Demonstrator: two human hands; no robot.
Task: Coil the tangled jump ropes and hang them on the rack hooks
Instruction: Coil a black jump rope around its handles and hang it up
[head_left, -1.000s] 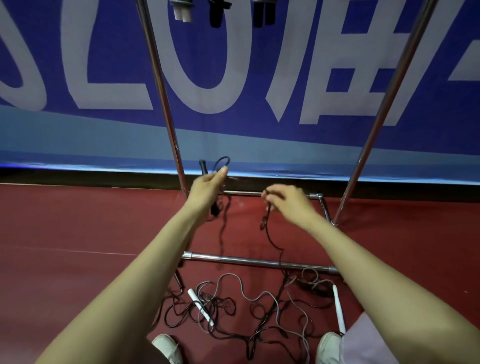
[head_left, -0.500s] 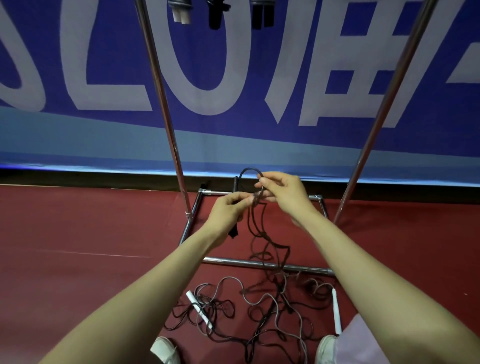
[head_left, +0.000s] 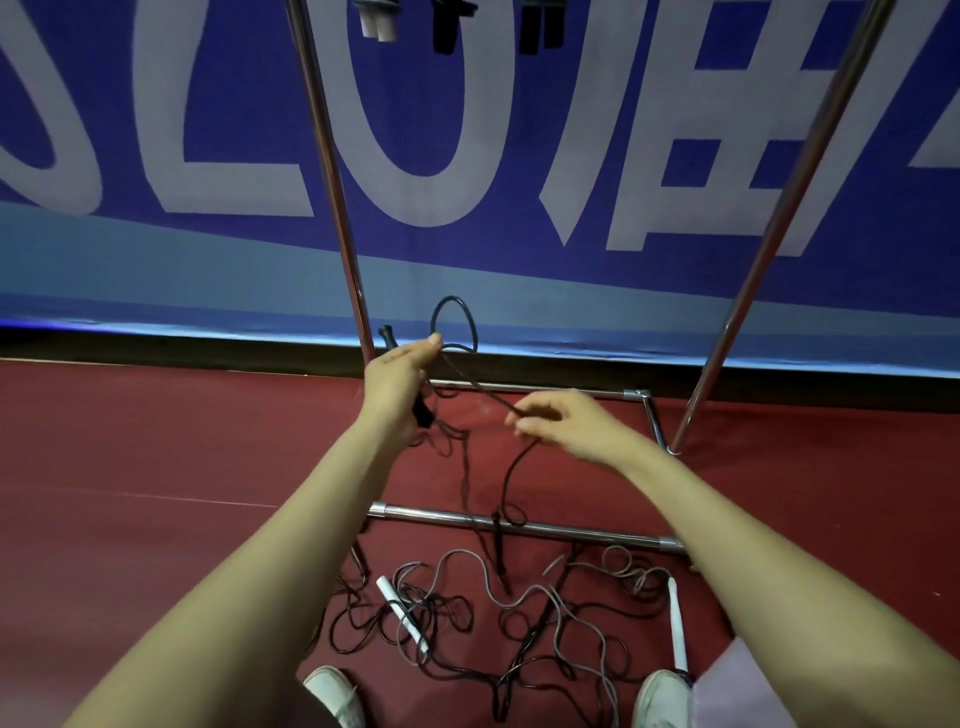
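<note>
Gripped a black handle (head_left: 423, 413) in the left hand (head_left: 397, 382), fingers curled round it, one end poking out above the hand and the other below. Pinched, at the tips of that same hand, a loop (head_left: 457, 317) of the black jump rope (head_left: 483, 388), upright and high above the front bar (head_left: 561, 531) of the rack (head_left: 332, 182). Pinched the same rope farther along between the fingertips of the right hand (head_left: 571, 423), likewise above the front bar, the two hands apart with a straight slanting stretch of rope between them. Found the right fingertips somewhat blurred, yet plainly closed on the rope. Traced the rope from the right hand down to the front bar, across it in a small curl, and into the tangle on the near side. Found there, on the red floor (head_left: 130, 467) just in front of the bar, a grey jump rope (head_left: 462, 554) with two white handles (head_left: 402, 613), snarled with more black cord. Saw two pale shoes (head_left: 335, 693) at the nearest edge, well short of the bar. Noted, far above the bar between the rack's uprights, hanging pale handles (head_left: 379, 26) and black ones beside them. Saw beyond the bar, behind the rack, a blue banner (head_left: 519, 156) with large pale letters.
</note>
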